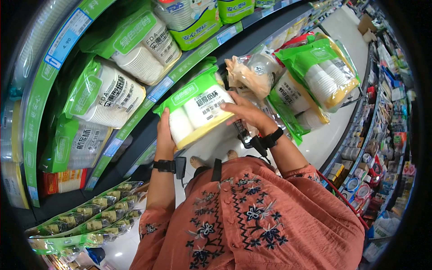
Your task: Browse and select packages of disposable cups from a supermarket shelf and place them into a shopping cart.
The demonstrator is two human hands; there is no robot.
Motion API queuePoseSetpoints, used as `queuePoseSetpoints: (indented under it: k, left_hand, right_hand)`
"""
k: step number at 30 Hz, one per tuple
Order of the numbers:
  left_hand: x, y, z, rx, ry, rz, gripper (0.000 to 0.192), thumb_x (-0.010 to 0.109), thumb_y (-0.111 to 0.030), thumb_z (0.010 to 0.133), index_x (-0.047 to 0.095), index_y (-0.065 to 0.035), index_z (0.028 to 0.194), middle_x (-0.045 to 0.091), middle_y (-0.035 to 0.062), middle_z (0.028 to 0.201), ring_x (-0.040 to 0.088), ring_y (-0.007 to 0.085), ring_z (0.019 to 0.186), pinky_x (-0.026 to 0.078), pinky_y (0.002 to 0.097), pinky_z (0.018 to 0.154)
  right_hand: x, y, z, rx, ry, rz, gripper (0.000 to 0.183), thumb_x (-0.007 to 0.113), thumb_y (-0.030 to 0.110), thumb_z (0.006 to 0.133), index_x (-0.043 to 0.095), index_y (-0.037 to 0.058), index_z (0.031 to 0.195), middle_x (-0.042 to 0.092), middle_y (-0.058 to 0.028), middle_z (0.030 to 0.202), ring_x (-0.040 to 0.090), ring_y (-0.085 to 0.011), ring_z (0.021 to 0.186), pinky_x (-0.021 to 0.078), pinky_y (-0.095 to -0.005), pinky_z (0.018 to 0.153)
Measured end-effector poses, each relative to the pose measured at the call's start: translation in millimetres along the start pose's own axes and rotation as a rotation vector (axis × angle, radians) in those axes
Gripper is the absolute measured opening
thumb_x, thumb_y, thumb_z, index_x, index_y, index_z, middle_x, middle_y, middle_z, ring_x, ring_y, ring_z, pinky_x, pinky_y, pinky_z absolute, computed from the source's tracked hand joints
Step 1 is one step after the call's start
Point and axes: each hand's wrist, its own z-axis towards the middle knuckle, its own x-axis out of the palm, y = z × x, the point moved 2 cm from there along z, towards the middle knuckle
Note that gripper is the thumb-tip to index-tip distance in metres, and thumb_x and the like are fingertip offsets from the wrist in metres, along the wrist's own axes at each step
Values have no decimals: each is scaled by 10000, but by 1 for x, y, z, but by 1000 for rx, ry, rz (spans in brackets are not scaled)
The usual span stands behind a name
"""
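A green, white and yellow plastic pack of paper cups (202, 108) is held between my two hands in front of the shelves. My left hand (166, 130) grips its left end, with the thumb on the upper corner. On the right end, my right hand (248, 109) has its thumb on the front face and the fingers over the top. Beyond my right hand, a shopping cart (351, 98) is heaped with goods: two similar packs of cups (324, 74) and a clear bag with peach-coloured contents (249, 76).
Shelves with green price rails (199, 52) curve along the left and top, holding more packs of cups (113, 98). Strips of small hanging packets (91, 216) are at the lower left. Across the aisle floor (341, 128) stands another stocked shelf (381, 168).
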Motion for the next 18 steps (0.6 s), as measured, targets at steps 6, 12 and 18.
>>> queuePoseSetpoints:
  k: [6,12,18]
  left_hand:
    - [16,3,0,-89,164,-16,498,473,-345,1025,470,24,1359,584,190,1311,623,281,1150,520,405,977]
    - [38,17,-11,-100,146,-119,517,455,-334,1031,413,9,1416,533,166,1386,557,282,1243,471,422,1041]
    - [61,21,1,-8,159,-226,533,454,-373,1028,429,-9,1417,540,144,1388,550,259,1250,437,396,1070]
  right_hand:
    - [-17,11,-12,-46,-70,-47,693,635,362,922,358,-11,1436,616,-100,1181,632,-162,979,560,-268,687]
    - [-20,29,-28,-51,-221,121,591,539,311,989,357,-18,1444,616,-110,1189,637,-167,946,548,-307,781]
    - [-28,12,-27,-213,-296,176,602,518,312,1004,318,-20,1464,548,-198,1299,626,-256,1082,535,-356,891]
